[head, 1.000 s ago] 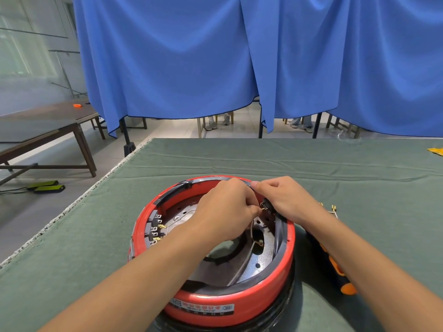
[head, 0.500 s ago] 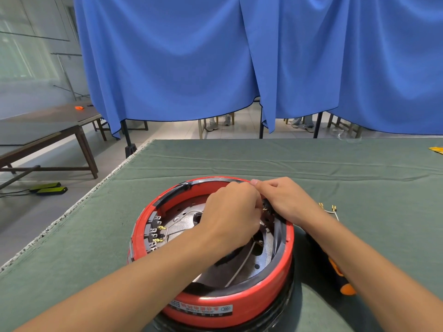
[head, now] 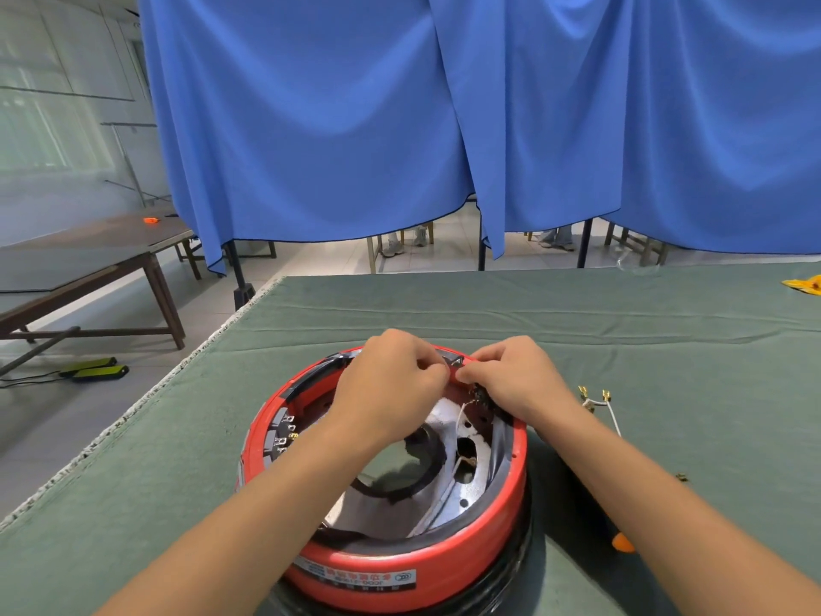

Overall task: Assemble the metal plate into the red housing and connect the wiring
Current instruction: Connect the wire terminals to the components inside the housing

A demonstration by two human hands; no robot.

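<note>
Both hands meet at the far rim of the red housing (head: 413, 566): the left hand (head: 391, 384) has fingers curled in a pinching grip, the right hand (head: 515, 380) likewise, though what each pinches is too small to tell. On the green counter (head: 666, 331), the housing holds the metal plate (head: 448, 495), with a white wire (head: 457, 420) crossing it. A loose wire (head: 608, 411) with brass terminals lies just right.

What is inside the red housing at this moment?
Inside the red housing lies the metal plate with holes, and a white wire rises from it. The left hand and right hand cover the far part, so the connection there is hidden.
</note>
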